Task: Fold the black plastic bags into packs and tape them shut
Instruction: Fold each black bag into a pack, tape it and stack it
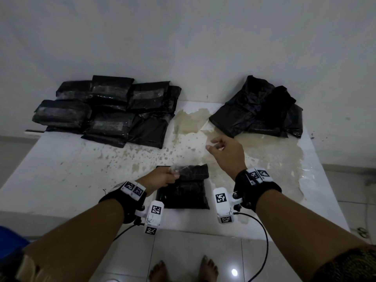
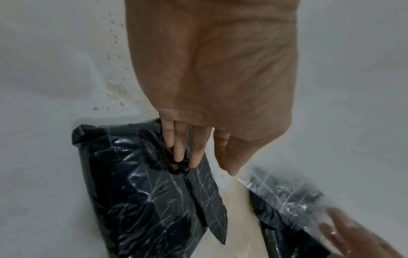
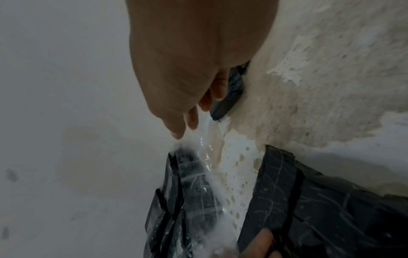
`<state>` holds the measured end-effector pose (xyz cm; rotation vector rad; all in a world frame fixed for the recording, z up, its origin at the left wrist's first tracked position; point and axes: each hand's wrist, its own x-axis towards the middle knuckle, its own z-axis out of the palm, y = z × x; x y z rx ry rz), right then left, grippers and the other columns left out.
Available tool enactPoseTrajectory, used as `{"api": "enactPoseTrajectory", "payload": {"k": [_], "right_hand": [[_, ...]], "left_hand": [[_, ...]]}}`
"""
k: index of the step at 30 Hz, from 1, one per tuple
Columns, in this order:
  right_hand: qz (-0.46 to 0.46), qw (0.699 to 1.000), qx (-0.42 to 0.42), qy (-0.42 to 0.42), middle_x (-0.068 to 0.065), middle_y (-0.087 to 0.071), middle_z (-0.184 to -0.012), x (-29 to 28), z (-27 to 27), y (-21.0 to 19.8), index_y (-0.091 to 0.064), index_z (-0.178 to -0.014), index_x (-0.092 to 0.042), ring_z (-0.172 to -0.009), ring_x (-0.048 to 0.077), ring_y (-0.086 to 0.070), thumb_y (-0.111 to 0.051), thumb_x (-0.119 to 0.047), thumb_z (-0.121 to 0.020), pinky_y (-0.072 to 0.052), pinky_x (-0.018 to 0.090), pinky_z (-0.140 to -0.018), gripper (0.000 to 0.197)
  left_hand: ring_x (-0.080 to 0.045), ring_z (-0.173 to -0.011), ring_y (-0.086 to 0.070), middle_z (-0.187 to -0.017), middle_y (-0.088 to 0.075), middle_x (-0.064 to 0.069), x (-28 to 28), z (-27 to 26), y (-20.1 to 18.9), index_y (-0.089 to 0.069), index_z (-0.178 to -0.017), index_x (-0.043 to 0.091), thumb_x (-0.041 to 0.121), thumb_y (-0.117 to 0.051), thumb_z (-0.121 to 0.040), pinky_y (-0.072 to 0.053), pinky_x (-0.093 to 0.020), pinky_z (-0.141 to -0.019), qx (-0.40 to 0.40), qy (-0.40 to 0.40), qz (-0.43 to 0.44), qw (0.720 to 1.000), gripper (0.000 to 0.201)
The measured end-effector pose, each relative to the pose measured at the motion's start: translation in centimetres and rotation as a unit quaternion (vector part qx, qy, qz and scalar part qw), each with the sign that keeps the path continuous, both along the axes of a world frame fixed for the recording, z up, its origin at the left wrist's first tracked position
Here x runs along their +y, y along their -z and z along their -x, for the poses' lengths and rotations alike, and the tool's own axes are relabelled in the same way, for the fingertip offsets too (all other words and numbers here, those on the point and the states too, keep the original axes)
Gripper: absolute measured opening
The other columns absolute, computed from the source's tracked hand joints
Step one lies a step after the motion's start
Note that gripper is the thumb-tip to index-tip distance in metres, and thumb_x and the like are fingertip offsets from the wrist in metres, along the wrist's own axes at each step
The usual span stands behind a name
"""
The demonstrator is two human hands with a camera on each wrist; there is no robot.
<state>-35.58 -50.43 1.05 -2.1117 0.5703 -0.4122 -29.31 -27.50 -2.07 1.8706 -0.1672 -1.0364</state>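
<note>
A folded black pack (image 1: 184,192) lies on the white table (image 1: 81,169) near its front edge. A strip of clear tape (image 1: 182,168) stretches between both hands above the pack's far end. My left hand (image 1: 171,176) pinches one end of it low over the pack. In the left wrist view its fingertips (image 2: 194,164) touch the pack (image 2: 143,192), and the tape (image 2: 282,192) runs off to the right. My right hand (image 1: 213,145) is raised further back and pinches the other end. The right wrist view shows that hand (image 3: 187,129) holding the tape (image 3: 207,157).
Several taped black packs (image 1: 105,110) are heaped at the table's back left. A pile of loose black bags (image 1: 258,110) sits at the back right against the wall. The table top (image 1: 264,155) is stained and peeling in the middle and right. Bare feet (image 1: 183,269) stand on the tiled floor.
</note>
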Motion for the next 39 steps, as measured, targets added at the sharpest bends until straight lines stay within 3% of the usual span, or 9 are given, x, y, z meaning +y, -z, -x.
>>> {"api": "enactPoseTrajectory", "payload": {"k": [6,13,18,22,25,30,33,36,39], "right_hand": [[0.017,0.994,0.09,0.062,-0.008,-0.065,-0.079,1.2,0.5,1.4,-0.063,-0.082,-0.022,-0.079,0.014,-0.06,-0.073,-0.032,-0.084,-0.04,0.025,-0.069,0.014],[0.019,0.989,0.136,0.061,-0.001,-0.067,-0.078,2.5,1.3,4.2,-0.059,-0.068,-0.022,-0.08,0.022,-0.063,-0.069,-0.032,-0.085,-0.041,0.026,-0.067,0.022],[0.032,0.985,0.159,0.057,0.0,-0.066,-0.077,3.4,1.7,5.1,-0.067,-0.077,-0.016,-0.081,0.023,-0.063,-0.065,-0.03,-0.09,-0.038,0.025,-0.066,0.019],[-0.061,0.995,0.077,0.006,-0.002,-0.071,-0.07,4.4,1.5,5.1,-0.068,-0.072,-0.013,-0.072,0.019,-0.068,-0.069,-0.025,-0.088,-0.052,0.032,-0.069,0.02],[-0.161,0.985,0.028,-0.046,0.006,-0.071,-0.072,5.2,0.9,3.4,-0.067,-0.075,-0.006,-0.07,0.021,-0.068,-0.07,-0.018,-0.09,-0.055,0.035,-0.071,0.019],[-0.265,0.955,0.029,-0.129,0.011,-0.068,-0.069,6.0,-0.1,0.0,-0.064,-0.078,-0.001,-0.056,0.008,-0.062,-0.068,-0.008,-0.091,-0.047,0.017,-0.056,0.015],[-0.256,0.95,0.044,-0.175,0.01,-0.07,-0.069,5.9,-0.2,-0.3,-0.066,-0.08,0.0,-0.059,0.008,-0.065,-0.069,-0.008,-0.09,-0.048,0.016,-0.06,0.013],[-0.252,0.938,0.075,-0.227,0.018,-0.07,-0.074,5.7,0.4,0.0,-0.066,-0.086,0.009,-0.066,0.017,-0.067,-0.068,-0.005,-0.091,-0.053,0.022,-0.067,0.015],[-0.233,0.929,0.111,-0.267,0.024,-0.071,-0.083,5.7,1.3,0.5,-0.07,-0.092,0.007,-0.073,0.02,-0.068,-0.068,-0.005,-0.09,-0.053,0.024,-0.073,0.013]], "left_hand": [[-0.031,-0.114,-0.06,-0.12,-0.066,-0.016,0.5,-0.6,-0.8,-0.055,-0.083,0.016,0.016,-0.05,-0.1,-0.044,-0.027,-0.082,0.044,-0.032,-0.005,0.999,0.017],[-0.027,-0.11,-0.063,-0.114,-0.068,-0.012,2.2,-1.0,-0.9,-0.063,-0.101,0.009,0.021,-0.053,-0.099,-0.044,-0.026,-0.086,0.018,-0.044,0.006,0.999,0.015],[-0.016,-0.087,-0.066,-0.094,-0.073,-0.005,3.7,-1.5,-0.6,-0.055,-0.07,0.012,0.014,-0.053,-0.099,-0.044,-0.028,-0.076,-0.061,-0.09,0.006,0.994,0.029],[-0.019,-0.092,-0.066,-0.097,-0.07,-0.009,4.3,-2.1,0.4,-0.055,-0.082,0.01,0.034,-0.059,-0.096,-0.047,-0.034,-0.083,-0.142,-0.137,0.004,0.98,0.028],[-0.015,-0.105,-0.06,-0.112,-0.062,-0.002,3.9,-2.3,0.5,-0.055,-0.105,0.018,0.054,-0.06,-0.09,-0.046,-0.034,-0.094,-0.129,-0.162,0.028,0.978,0.039],[-0.017,-0.11,-0.058,-0.119,-0.062,0.0,2.0,-1.9,-0.2,-0.051,-0.122,0.017,0.054,-0.033,-0.101,-0.044,-0.029,-0.087,-0.057,-0.082,0.05,0.994,0.046],[-0.017,-0.102,-0.062,-0.111,-0.068,0.002,1.8,-1.8,0.5,-0.062,-0.119,0.019,0.06,-0.028,-0.099,-0.045,-0.026,-0.08,-0.088,-0.038,0.01,0.995,0.057],[-0.017,-0.103,-0.061,-0.114,-0.067,0.003,2.0,-2.1,1.0,-0.067,-0.119,0.024,0.065,-0.023,-0.098,-0.047,-0.034,-0.094,-0.14,0.041,-0.061,0.988,0.064],[-0.022,-0.11,-0.059,-0.12,-0.066,-0.004,2.1,-2.4,1.5,-0.069,-0.119,0.022,0.06,-0.023,-0.1,-0.044,-0.04,-0.103,-0.159,0.093,-0.106,0.977,0.063]]}}
